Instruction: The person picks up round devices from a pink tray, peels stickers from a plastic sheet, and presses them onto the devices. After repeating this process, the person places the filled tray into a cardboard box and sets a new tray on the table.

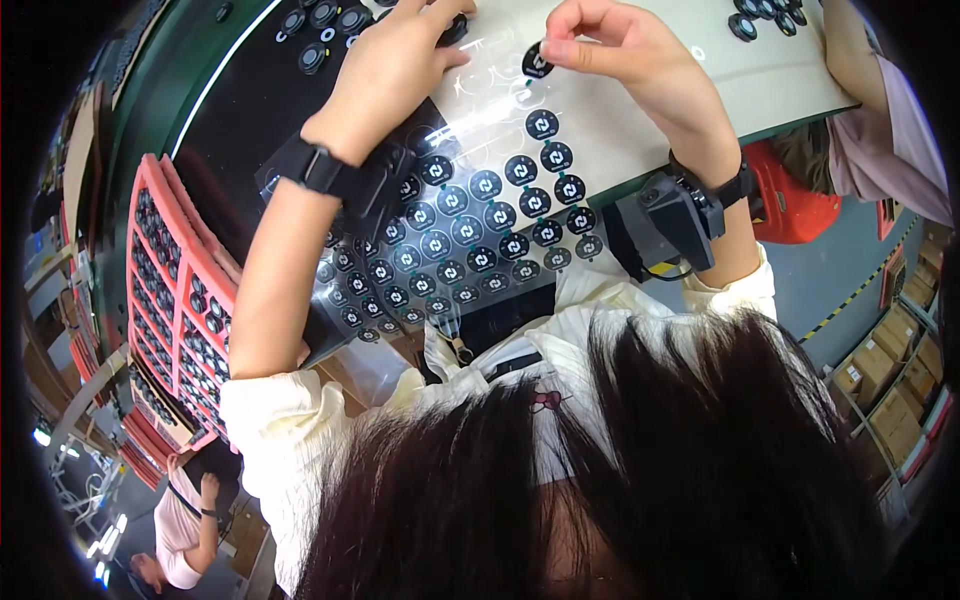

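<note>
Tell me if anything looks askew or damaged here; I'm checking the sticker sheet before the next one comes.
Nothing looks damaged. The clear sheet of round black stickers hangs over the table edge and curls there, so its lower rows bend. The right hand pinches one sticker; the left hand rests on the sheet's upper end.

This is a factory assembly floor. Under the two hands lies a clear sheet (470,235) carrying rows of identical round black stickers, and beyond the fingers small black buttons (320,30) sit in batches on the bench (770,75). To the left of the hands stand red trays (165,290) packed with more such parts. Down to the right, well apart from the hands, cardboard boxes (885,375) fill shelves beside a striped floor line (850,300), and another worker (185,530) stands lower left.
</note>
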`<state>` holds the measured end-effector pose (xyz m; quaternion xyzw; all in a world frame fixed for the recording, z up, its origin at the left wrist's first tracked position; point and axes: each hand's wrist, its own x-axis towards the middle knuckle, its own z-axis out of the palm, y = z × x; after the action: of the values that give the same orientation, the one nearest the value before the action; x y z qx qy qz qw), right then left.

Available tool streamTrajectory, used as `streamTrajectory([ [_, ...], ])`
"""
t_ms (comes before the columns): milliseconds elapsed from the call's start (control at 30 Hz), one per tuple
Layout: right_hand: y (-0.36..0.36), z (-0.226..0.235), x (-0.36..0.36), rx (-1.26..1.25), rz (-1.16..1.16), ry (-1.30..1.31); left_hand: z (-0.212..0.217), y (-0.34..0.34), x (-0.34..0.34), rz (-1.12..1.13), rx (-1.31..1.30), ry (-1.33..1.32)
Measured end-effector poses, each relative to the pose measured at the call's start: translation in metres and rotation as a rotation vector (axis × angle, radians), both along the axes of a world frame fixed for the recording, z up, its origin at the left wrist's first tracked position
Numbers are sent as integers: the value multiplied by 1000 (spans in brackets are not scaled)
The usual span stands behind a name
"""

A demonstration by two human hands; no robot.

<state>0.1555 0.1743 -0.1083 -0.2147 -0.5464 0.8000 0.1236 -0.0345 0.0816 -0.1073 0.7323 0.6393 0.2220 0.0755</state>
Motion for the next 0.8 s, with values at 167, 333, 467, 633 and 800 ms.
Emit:
streamTrajectory([
  [167, -11, 20, 1, 94, -152, 36, 17, 3, -3, 27, -145, -363],
  [333, -19, 39, -1, 48, -162, 206, 55, -30, 15, 119, -452, -1106],
  [467, -24, 44, -13, -95, -43, 337, 66, -54, 39, 300, -151, -1083],
  [633, -36, 66, -19, -141, 50, 294, 75, -70, 43, 313, -11, -918],
  [800, -43, 80, -21, -185, -14, 177, 81, -68, 57, 403, 89, -789],
])
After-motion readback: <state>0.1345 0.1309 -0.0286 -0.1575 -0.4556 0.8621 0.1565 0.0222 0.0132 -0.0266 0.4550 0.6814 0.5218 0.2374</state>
